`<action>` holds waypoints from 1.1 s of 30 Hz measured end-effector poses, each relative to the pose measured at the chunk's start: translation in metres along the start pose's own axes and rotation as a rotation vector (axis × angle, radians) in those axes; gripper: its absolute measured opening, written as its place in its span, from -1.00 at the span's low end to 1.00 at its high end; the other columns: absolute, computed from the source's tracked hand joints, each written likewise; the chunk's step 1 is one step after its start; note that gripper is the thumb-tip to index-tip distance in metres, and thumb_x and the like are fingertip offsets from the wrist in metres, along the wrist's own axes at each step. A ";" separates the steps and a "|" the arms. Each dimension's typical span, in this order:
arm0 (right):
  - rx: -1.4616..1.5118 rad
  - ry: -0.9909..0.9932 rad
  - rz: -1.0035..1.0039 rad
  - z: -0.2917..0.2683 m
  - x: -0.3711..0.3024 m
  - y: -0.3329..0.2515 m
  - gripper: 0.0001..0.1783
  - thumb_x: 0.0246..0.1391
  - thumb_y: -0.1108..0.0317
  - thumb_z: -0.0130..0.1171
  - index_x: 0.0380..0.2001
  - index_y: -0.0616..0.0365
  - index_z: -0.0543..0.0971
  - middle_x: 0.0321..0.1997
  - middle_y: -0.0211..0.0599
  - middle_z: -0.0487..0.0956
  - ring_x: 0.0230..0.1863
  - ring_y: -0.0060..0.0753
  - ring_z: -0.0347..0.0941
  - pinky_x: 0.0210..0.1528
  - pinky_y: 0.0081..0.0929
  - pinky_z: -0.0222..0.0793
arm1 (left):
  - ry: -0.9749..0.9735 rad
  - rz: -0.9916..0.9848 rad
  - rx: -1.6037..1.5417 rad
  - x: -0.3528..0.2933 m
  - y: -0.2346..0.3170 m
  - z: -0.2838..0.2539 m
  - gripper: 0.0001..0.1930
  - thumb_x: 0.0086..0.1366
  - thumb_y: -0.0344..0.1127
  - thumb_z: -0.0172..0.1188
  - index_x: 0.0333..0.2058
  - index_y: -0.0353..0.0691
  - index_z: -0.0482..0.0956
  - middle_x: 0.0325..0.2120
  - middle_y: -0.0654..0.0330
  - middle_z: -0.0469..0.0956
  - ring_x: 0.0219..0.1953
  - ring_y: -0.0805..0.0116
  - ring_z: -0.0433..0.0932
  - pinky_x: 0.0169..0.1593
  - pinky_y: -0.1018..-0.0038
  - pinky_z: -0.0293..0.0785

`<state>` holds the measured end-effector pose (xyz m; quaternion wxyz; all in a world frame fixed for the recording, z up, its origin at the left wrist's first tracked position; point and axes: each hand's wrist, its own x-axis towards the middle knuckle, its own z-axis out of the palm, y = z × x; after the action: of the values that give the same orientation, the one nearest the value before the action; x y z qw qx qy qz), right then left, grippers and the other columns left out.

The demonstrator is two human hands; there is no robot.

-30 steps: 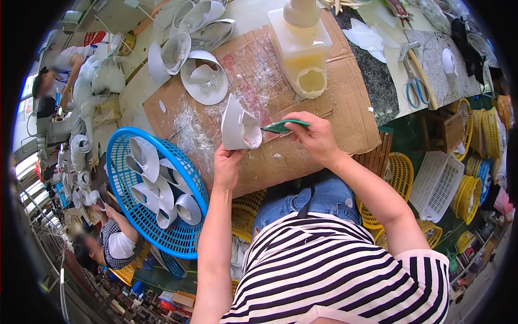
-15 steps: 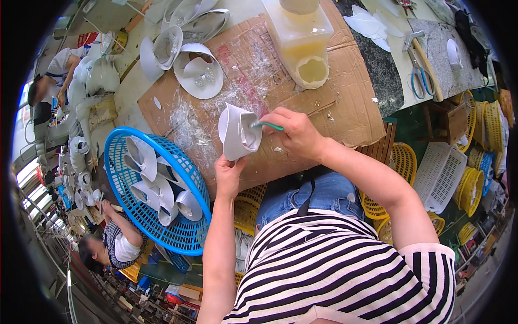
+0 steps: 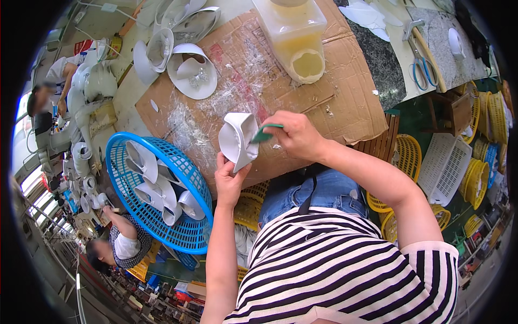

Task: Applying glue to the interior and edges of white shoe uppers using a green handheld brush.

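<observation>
The white curved piece (image 3: 231,141) sits just beyond the fingertips of my left grip (image 3: 231,182), up over the near left part of the cardboard sheet (image 3: 350,97) that covers the tabletop (image 3: 237,9). That grip is pinching it by its lower end, thumb on one side and fingers on the other. My right grip (image 3: 297,136) lies to the right of the piece, near it but apart, and is closed around a green tool (image 3: 265,133) that slants down and leftward from my fingers. The tool's far end overlaps the piece's hollow; whether it touches the wall, I cannot tell, nor whether that end is a brush or a scraper. The left grip is the nearer one, being in contact. The piece's long axis runs roughly away from me, its narrow corner toward my left thumb and its broader end toward the far side, so the hollow opens rightward, facing the tool. It looks matt white and thin-walled, smooth and bulging on its left, with a raised edge curling down the middle and a rougher, flecked inside. Similar white shells (image 3: 197,86) lie past it on the far left, and the blue basket (image 3: 110,159) to my left holds more white pieces (image 3: 156,191).
</observation>
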<state>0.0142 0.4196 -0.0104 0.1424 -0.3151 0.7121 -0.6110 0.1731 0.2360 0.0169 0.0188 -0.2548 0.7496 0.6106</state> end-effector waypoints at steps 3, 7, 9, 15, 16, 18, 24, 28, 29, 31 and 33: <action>-0.045 0.074 0.078 -0.005 0.004 0.002 -0.86 0.09 0.49 0.22 -0.24 0.17 0.60 -0.34 -0.13 0.58 -0.30 -0.08 0.54 -0.26 -0.29 0.44 | 0.039 -0.026 -0.041 -0.006 -0.008 -0.001 -0.80 0.13 -0.49 0.37 -0.23 -0.28 0.70 -0.13 0.26 0.41 -0.03 0.37 0.39 0.06 0.47 0.29; 0.041 -0.084 0.051 -0.001 -0.007 -0.008 -0.86 0.09 0.48 0.22 -0.24 0.15 0.60 -0.37 -0.14 0.56 -0.33 -0.05 0.53 -0.29 -0.28 0.44 | 0.066 -0.077 -0.087 -0.006 -0.009 0.003 -0.81 0.13 -0.49 0.37 -0.23 -0.27 0.71 -0.12 0.25 0.42 -0.02 0.36 0.39 0.08 0.46 0.29; 0.125 -0.143 0.034 0.009 -0.016 -0.009 -0.86 0.10 0.48 0.22 -0.24 0.15 0.60 -0.38 -0.13 0.55 -0.34 -0.04 0.52 -0.30 -0.27 0.43 | 0.066 -0.096 -0.104 -0.006 -0.008 0.004 -0.81 0.13 -0.49 0.37 -0.23 -0.27 0.71 -0.10 0.24 0.42 -0.01 0.36 0.39 0.09 0.46 0.29; -0.125 -0.004 -0.070 0.007 0.002 0.007 -0.74 -0.01 0.55 0.16 -0.19 0.16 0.56 -0.35 -0.13 0.53 -0.33 0.01 0.53 -0.31 -0.20 0.47 | 0.062 -0.145 -0.173 -0.012 -0.012 0.003 -0.78 0.16 -0.52 0.33 -0.17 -0.31 0.68 -0.03 0.25 0.43 0.05 0.37 0.40 0.15 0.45 0.26; -0.153 -0.005 -0.112 0.005 0.002 0.006 -0.72 -0.04 0.55 0.14 -0.19 0.15 0.55 -0.35 -0.14 0.51 -0.33 0.03 0.53 -0.31 -0.17 0.47 | 0.064 -0.170 -0.212 -0.013 -0.017 0.001 -0.76 0.17 -0.53 0.32 -0.15 -0.31 0.66 -0.02 0.25 0.43 0.06 0.38 0.40 0.16 0.45 0.26; -0.131 -0.099 -0.147 0.005 -0.013 0.002 -0.67 -0.07 0.56 0.14 -0.16 0.13 0.55 -0.37 -0.15 0.49 -0.33 0.02 0.52 -0.31 -0.16 0.46 | 0.056 -0.203 -0.289 -0.014 -0.022 -0.004 -0.73 0.19 -0.55 0.29 -0.11 -0.32 0.64 0.02 0.25 0.41 0.08 0.39 0.41 0.18 0.45 0.25; 0.080 -0.145 0.051 0.013 -0.033 -0.002 -0.70 0.02 0.56 0.20 -0.13 0.12 0.59 -0.26 -0.17 0.58 -0.30 -0.06 0.56 -0.26 -0.27 0.47 | 0.004 -0.103 -0.358 -0.018 -0.015 0.000 -0.75 0.16 -0.62 0.24 -0.16 -0.31 0.61 0.08 0.20 0.34 0.12 0.38 0.39 0.22 0.40 0.26; 0.021 0.034 0.075 0.010 -0.023 -0.010 -0.76 0.03 0.57 0.18 -0.19 0.14 0.61 -0.30 -0.17 0.58 -0.32 -0.07 0.54 -0.27 -0.29 0.46 | 0.009 -0.125 -0.324 -0.018 -0.007 -0.002 -0.81 0.18 -0.60 0.17 -0.23 -0.31 0.65 0.08 0.20 0.32 0.12 0.38 0.36 0.20 0.43 0.26; -0.006 0.018 0.031 0.014 -0.028 -0.004 -0.79 0.05 0.56 0.17 -0.20 0.14 0.61 -0.32 -0.17 0.57 -0.34 -0.09 0.53 -0.29 -0.31 0.45 | 0.003 -0.119 -0.334 -0.016 -0.006 -0.004 -0.82 0.19 -0.59 0.16 -0.24 -0.32 0.64 0.08 0.20 0.31 0.11 0.38 0.36 0.20 0.43 0.26; 0.003 -0.128 0.023 0.014 -0.030 -0.004 -0.85 0.15 0.52 0.15 -0.22 0.15 0.63 -0.40 -0.20 0.54 -0.44 -0.25 0.51 -0.37 -0.39 0.41 | -0.022 -0.105 -0.393 -0.013 -0.006 -0.008 -0.81 0.24 -0.55 0.12 -0.18 -0.31 0.62 0.05 0.21 0.35 0.06 0.40 0.40 0.16 0.44 0.31; 0.048 0.020 0.120 0.008 -0.025 -0.012 -0.84 0.08 0.53 0.18 -0.24 0.15 0.61 -0.36 -0.15 0.55 -0.35 -0.08 0.51 -0.31 -0.32 0.43 | 0.101 -0.300 -0.516 -0.012 -0.004 -0.009 -0.79 0.27 -0.52 0.11 -0.12 -0.28 0.58 -0.01 0.22 0.41 0.02 0.42 0.43 0.11 0.42 0.37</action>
<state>0.0413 0.4280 -0.0052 0.1790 -0.2622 0.7164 -0.6212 0.1877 0.2314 0.0193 0.0059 -0.3890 0.5237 0.7579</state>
